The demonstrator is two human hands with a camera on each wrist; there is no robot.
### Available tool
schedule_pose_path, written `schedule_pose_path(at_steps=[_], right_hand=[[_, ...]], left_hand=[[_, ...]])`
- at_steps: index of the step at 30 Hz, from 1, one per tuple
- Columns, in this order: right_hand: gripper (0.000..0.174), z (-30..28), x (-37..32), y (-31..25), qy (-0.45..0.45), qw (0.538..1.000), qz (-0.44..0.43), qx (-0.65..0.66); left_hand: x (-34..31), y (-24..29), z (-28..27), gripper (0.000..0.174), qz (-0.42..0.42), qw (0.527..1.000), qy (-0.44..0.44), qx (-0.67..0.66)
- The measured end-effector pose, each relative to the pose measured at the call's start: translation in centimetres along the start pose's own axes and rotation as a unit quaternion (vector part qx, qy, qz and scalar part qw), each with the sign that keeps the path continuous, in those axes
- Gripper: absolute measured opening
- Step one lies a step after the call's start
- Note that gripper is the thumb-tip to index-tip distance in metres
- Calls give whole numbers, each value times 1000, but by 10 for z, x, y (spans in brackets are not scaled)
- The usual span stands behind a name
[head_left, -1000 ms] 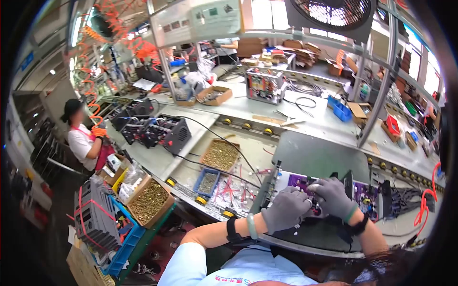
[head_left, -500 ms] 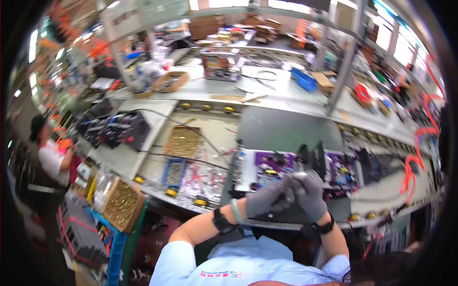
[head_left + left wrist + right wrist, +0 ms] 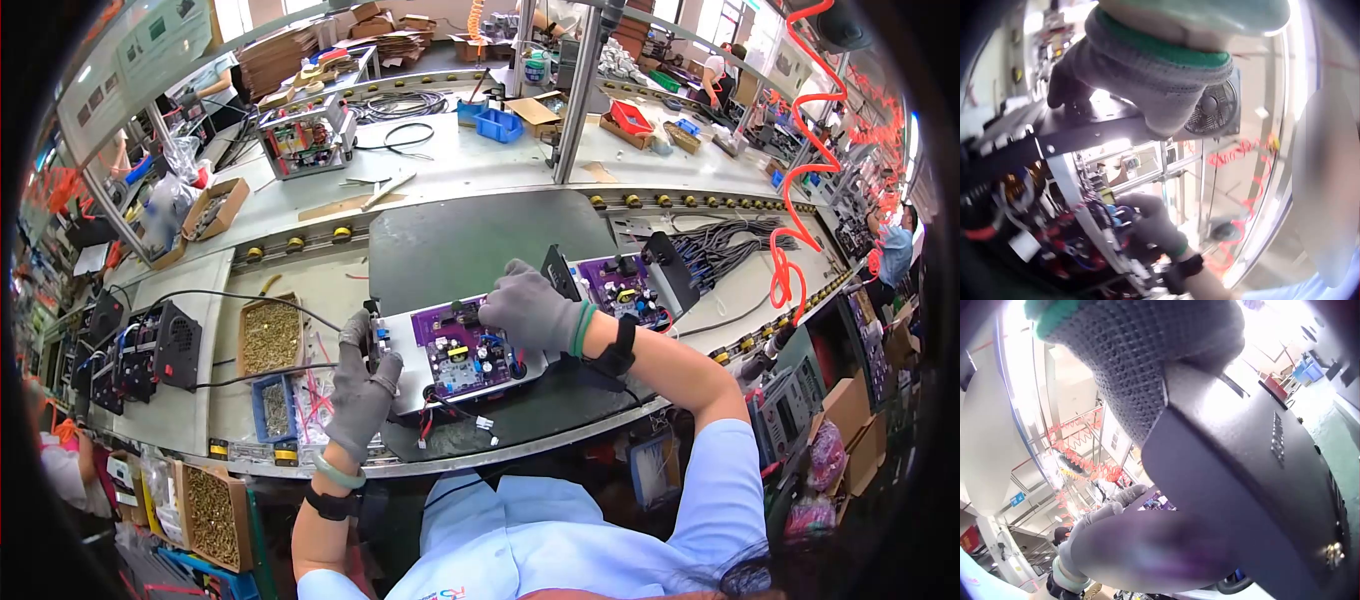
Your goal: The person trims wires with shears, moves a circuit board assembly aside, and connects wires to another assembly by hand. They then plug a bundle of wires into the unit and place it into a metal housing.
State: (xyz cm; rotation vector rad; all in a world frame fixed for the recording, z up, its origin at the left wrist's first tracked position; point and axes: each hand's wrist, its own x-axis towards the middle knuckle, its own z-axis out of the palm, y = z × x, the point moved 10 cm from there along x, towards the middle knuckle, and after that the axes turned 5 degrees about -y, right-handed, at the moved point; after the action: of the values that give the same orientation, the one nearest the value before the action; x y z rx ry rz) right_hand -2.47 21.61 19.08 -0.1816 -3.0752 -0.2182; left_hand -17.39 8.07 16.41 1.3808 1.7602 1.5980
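Two ends of the unit are now held: the left panel is pinched between finger and thumb of the left hand, and the right panel is gripped by the right hand, its fingertips partly hidden. The unit is located at the centre of the head view, on the dark mat. One second ago, both hands were brought together at the purple board; by judgement, close work has been replaced by whole-unit handling.
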Motion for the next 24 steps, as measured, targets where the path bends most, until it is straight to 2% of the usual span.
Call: schedule_pose_path(at_steps=[1, 4, 6, 8, 9, 11, 15, 17, 18, 20, 24], right_hand=[[8, -1, -3, 0, -4, 1000, 1, -1], [11, -6, -11, 7, -25, 998, 41, 43], [13, -4, -9, 5, -32, 998, 34, 39], [14, 1, -1, 3, -42, 998, 26, 43], [12, 4, 1, -2, -68, 997, 10, 21], [9, 7, 3, -8, -90, 996, -15, 0], [9, 6, -5, -1, -55, 998, 11, 11], [11, -11, -13, 4, 45, 998, 36, 14], [11, -11, -11, 6, 43, 998, 33, 14], [11, -4, -7, 3, -3, 1000, 14, 24], [12, -10, -3, -1, 23, 999, 0, 46]], left_hand=[[-2, -8, 2, 62, -46, 998, -27, -22], [-3, -2, 0, 58, -66, 996, -26, -49], [-4, -11, 0, 57, -65, 996, -26, -57], [-4, -17, -2, 56, 13, 1000, -9, 15], [-4, -10, -2, 56, 13, 1000, -9, 14], [-7, -5, 0, 56, -66, 994, -11, -89], [-5, -4, -3, 55, -28, 995, 2, -91], [-9, -10, 4, 53, -182, 962, -23, -200], [-9, -19, 4, 53, -184, 962, -21, -201], [-6, -19, 0, 52, -66, 989, -14, -131], [-7, -19, 0, 52, -27, 994, 3, -107]])
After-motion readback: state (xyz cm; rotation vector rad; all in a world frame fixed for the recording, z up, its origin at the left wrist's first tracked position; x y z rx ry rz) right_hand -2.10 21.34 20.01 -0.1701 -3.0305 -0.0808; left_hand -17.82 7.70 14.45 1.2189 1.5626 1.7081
